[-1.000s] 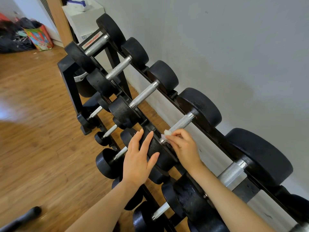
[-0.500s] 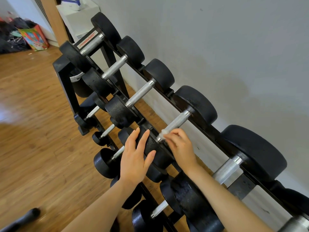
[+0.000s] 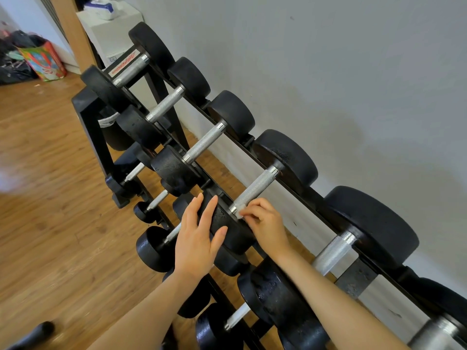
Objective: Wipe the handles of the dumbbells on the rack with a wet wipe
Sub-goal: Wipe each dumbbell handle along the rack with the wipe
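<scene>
While our left hand [image 3: 195, 242] lies flat with straight fingers against the near black head [image 3: 228, 227] of a dumbbell on the top tier, our right hand [image 3: 265, 224] pinches a small white wet wipe [image 3: 238, 211] between curled fingertips. We press the wipe against the near end of that dumbbell's knurled steel handle [image 3: 255, 189], right where the handle meets the head our left hand steadies. The dumbbell sits across the black rack [image 3: 88, 117], fourth in a row of dumbbells along the top tier, its far head [image 3: 288, 157] close to the grey wall [image 3: 328, 72]. Smaller dumbbells fill the lower tier beneath our left forearm. We see a wooden floor [image 3: 43, 198] to the left, a colourful bag [image 3: 41, 60] at the far end of it, and a white cabinet [image 3: 113, 31] beyond the rack.
</scene>
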The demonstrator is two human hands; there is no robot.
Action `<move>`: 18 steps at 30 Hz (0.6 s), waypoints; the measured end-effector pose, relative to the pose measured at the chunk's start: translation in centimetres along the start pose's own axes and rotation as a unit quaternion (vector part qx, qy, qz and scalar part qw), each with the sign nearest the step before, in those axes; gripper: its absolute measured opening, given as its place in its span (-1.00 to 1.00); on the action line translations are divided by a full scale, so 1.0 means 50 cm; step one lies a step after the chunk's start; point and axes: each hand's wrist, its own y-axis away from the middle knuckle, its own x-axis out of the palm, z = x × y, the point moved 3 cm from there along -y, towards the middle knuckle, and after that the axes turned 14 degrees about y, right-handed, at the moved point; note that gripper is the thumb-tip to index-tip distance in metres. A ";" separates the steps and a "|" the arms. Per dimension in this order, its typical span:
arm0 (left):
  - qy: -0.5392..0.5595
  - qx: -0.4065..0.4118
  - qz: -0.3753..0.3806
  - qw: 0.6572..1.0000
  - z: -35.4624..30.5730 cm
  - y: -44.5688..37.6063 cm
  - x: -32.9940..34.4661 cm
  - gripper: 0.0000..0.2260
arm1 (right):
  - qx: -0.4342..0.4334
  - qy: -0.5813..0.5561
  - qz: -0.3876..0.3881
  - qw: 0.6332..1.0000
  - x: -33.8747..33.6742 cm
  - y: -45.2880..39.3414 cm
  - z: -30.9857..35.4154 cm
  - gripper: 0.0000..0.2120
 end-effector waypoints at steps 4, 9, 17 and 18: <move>0.011 -0.004 0.001 1.000 0.003 0.001 -0.001 -0.46 | 0.080 -0.018 -0.101 0.992 -0.020 -0.014 -0.028 -0.87; 0.014 0.001 -0.001 1.000 0.002 0.001 0.000 -0.46 | 0.143 -0.036 -0.165 0.975 -0.051 -0.042 -0.034 -0.85; 0.012 -0.003 -0.001 1.000 0.004 0.002 0.000 -0.45 | 0.162 -0.032 -0.209 0.964 -0.052 -0.046 -0.027 -0.80; 0.013 -0.003 -0.001 1.000 0.003 0.003 0.000 -0.45 | 0.163 -0.030 -0.218 0.962 -0.052 -0.046 -0.023 -0.79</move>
